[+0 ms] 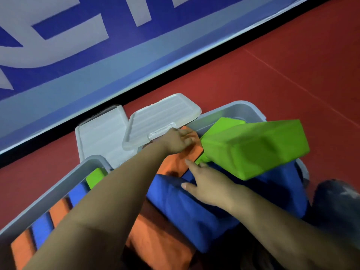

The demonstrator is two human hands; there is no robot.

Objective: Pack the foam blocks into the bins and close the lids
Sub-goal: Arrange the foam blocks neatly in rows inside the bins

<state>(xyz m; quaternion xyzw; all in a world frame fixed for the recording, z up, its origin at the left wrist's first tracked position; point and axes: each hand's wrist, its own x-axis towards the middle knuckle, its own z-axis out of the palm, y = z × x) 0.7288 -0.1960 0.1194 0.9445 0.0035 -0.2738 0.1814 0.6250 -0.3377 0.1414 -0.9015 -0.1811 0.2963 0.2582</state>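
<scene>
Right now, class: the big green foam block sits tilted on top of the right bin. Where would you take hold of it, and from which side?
Grip the big green foam block across its two long flat sides, coming from above. It lies tilted on the blue blocks, its top faces exposed; its lower left end sits near the right hand, so probably start there.

Two grey bins (224, 112) hold orange, blue (and green) foam blocks (253, 149); white lids (165, 117) off.
</scene>
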